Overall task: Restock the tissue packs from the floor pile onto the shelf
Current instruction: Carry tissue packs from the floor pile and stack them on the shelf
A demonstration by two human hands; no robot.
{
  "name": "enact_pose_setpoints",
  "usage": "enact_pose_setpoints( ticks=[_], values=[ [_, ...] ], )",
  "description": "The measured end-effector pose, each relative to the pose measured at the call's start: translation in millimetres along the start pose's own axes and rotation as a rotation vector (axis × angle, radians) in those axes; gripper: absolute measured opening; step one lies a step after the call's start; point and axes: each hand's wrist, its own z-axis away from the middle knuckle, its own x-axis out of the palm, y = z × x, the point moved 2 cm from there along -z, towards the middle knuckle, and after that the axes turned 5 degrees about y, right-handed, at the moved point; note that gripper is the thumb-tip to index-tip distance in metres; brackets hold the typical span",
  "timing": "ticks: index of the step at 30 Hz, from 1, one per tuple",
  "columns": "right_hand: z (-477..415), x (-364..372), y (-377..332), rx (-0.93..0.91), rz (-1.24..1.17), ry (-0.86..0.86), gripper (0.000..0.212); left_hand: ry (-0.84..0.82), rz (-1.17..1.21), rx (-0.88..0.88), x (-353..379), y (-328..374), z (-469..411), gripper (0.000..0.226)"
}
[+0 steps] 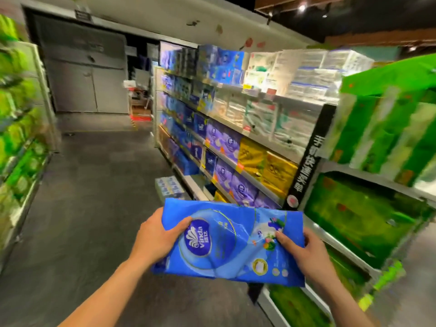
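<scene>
Both hands grasp one blue pack at lower centre of the frame, held up off the floor in front of the body. The left hand clamps its left end with the thumb on the printed face. The right hand pinches the right end, thumb on top and the other fingers hidden behind the wrapper.

The pack's long axis runs left to right across the frame, dipping a little toward the right. It looks flat and creased, so I cannot tell how full it is.

The shelf runs from centre to right of the frame, ahead and to the right of the hands, so the right hand is the nearer one. Judging from this, the pack must swing rightward and forward, right end leading.

A small floor pile of pale blue packs sits at the foot of the shelf, above the held pack in the frame and well apart from it.

The green packs at far right and far left are smeared by blur. The lowest tier of the shelf is partly hidden behind the held pack, so no open slot can be made out.
</scene>
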Motion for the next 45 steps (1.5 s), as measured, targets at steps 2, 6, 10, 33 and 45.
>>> enact_pose_setpoints(
  ticks=[2,6,10,33,45],
  values=[
    [-54.9,41.8,-4.1,-0.003,-0.012,-0.004,0.059,0.012,-0.02,0.002,1.7,-9.9,-62.4,0.05],
    [-162.3,112.4,-36.3,-0.025,-0.04,-0.023,0.036,0.015,-0.038,0.013,2.0,-2.0,-187.6,0.046],
    [-265.8,159.9,-60.7,-0.07,-0.063,-0.041,0.038,0.008,-0.049,0.093,10.0,20.2,-305.0,0.046],
    [-848.0,446.2,-137.0,-0.369,0.042,-0.064,0.056,0.19,0.04,0.225,116.5,1.7,-900.0,0.057],
    [-1035.7,589.6,-205.3,-0.385,0.015,0.214,0.044,0.044,0.062,0.403,131.2,12.2,-1238.1,0.067]
  ],
)
